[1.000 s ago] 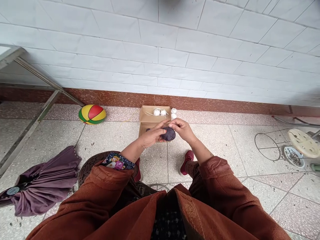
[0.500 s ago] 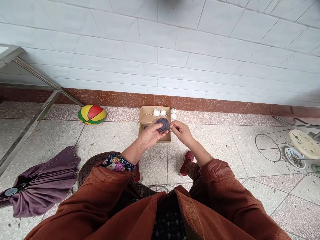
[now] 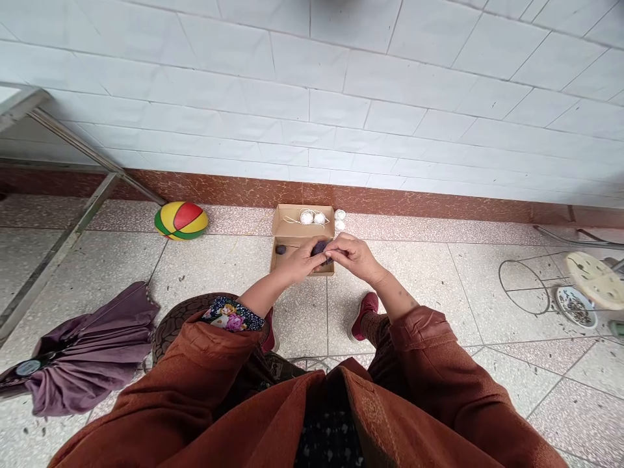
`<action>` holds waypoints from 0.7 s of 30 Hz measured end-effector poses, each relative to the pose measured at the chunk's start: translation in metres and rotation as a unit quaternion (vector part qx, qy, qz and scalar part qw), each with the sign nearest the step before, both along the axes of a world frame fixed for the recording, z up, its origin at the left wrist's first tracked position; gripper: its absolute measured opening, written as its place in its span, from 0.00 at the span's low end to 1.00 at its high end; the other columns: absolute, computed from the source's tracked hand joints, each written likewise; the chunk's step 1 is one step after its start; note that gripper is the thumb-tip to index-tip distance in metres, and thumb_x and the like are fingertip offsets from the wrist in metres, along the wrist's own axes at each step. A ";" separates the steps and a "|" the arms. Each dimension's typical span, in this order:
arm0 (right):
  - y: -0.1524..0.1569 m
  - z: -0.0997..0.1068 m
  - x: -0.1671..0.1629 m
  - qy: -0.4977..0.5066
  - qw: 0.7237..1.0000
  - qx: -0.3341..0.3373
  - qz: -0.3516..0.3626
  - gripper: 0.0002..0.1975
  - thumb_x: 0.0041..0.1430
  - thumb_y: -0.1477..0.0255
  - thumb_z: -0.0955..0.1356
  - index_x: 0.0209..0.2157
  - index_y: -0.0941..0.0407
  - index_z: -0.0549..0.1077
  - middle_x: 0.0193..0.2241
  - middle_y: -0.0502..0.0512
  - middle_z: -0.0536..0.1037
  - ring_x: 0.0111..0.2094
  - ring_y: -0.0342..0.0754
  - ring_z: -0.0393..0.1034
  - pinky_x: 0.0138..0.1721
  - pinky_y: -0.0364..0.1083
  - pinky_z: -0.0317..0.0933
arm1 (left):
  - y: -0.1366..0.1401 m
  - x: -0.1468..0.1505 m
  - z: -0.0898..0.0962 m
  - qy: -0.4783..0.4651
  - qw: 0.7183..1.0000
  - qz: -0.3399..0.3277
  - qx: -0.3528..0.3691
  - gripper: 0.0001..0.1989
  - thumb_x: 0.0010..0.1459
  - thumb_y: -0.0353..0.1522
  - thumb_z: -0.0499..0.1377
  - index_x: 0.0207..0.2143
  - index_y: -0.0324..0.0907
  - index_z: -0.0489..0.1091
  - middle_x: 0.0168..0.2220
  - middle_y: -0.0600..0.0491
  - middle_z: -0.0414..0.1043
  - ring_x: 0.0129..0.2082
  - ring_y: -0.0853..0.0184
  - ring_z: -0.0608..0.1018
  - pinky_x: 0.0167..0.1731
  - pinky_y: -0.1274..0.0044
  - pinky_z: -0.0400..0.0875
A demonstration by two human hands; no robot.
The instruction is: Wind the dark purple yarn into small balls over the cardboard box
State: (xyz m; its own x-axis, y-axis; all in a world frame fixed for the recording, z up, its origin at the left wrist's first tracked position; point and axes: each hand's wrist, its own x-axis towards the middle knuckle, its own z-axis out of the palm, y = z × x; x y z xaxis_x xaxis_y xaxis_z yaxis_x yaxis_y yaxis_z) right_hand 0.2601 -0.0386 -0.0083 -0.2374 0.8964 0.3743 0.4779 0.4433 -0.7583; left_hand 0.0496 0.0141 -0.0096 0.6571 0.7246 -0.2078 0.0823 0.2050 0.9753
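Observation:
My left hand (image 3: 303, 261) is closed around a dark grey-purple ball of yarn (image 3: 318, 248), partly covered by fingers. Close against it, my right hand (image 3: 355, 257) pinches at the ball's right side; a yarn strand seems to be between thumb and forefinger, though it is too fine to make out clearly. Both hands are over an open cardboard box (image 3: 273, 265). Inside its lower half, at the left, lies a smaller dark yarn ball (image 3: 281, 249). White yarn balls (image 3: 312, 218) with loose ends rest in the lid, and more white balls (image 3: 340, 220) sit just right of it.
A striped ball (image 3: 181, 221) lies left of the box near the wall. Further left are a folded purple umbrella (image 3: 92, 354) and a metal table frame (image 3: 92, 211). On the right stand a wire ring (image 3: 524, 287), a bowl of husks (image 3: 576, 308) and a pale stool seat (image 3: 595, 279).
The yarn ball has turned and dropped slightly in my left hand. My right hand has moved left across its side. The small dark ball in the box is now more visible.

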 end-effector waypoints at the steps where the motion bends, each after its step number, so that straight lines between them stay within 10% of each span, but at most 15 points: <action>1: 0.002 0.000 0.000 0.010 1.000 -0.005 -0.006 0.11 0.75 0.62 0.72 0.40 0.51 0.85 0.34 0.53 0.79 0.35 0.47 0.72 0.41 0.47 0.69 | -0.002 -0.001 0.000 -0.004 0.999 -0.031 -0.009 0.27 0.62 0.42 0.70 0.61 0.45 0.72 0.39 0.53 0.75 0.28 0.71 0.73 0.28 0.77 0.64; 8: 0.006 -0.001 -0.004 0.087 0.994 -0.041 -0.041 0.11 0.73 0.60 0.73 0.38 0.51 0.83 0.35 0.53 0.81 0.38 0.48 0.74 0.45 0.49 0.69 | -0.009 0.001 -0.006 -0.082 0.982 -0.097 -0.139 0.30 0.64 0.43 0.62 0.66 0.43 0.67 0.39 0.52 0.73 0.29 0.70 0.73 0.28 0.77 0.62; 16: 0.007 -0.006 -0.007 0.099 0.988 -0.095 -0.076 0.11 0.68 0.59 0.74 0.36 0.52 0.81 0.33 0.52 0.80 0.35 0.48 0.72 0.41 0.48 0.67 | -0.013 0.003 -0.003 -0.013 0.995 -0.092 -0.040 0.29 0.64 0.42 0.64 0.65 0.42 0.69 0.39 0.52 0.73 0.31 0.69 0.73 0.29 0.76 0.63; 21: 0.010 -0.015 -0.003 0.131 0.974 -0.127 -0.135 0.11 0.68 0.60 0.72 0.36 0.52 0.77 0.30 0.49 0.76 0.32 0.47 0.69 0.39 0.47 0.65 | -0.014 0.002 -0.004 -0.084 0.984 -0.075 -0.137 0.40 0.62 0.36 0.61 0.75 0.47 0.58 0.38 0.54 0.75 0.30 0.68 0.76 0.30 0.76 0.63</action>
